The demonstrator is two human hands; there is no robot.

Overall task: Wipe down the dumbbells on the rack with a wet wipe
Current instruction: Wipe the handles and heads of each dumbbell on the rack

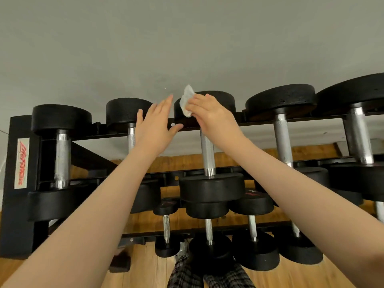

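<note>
The right hand (207, 113) pinches a crumpled white wet wipe (187, 100) between thumb and fingers — its grip is closed on the wipe, which sticks out to the left of and above the fingertips. The wipe lies against the far head of the middle dumbbell (207, 150) on the top shelf of the black rack (18, 163), at that head's left edge. This dumbbell's steel handle runs from below the right wrist toward the camera to its near head. The left hand (154, 129) is just left of the same dumbbell, fingers straight and spread, holding nothing — its grip is apart; whether the thumb touches the shelf rail I cannot tell. More black dumbbells sit on either side of the middle one, and smaller ones lie on the shelf below it. Beneath the rack is a wooden floor (145, 271).
</note>
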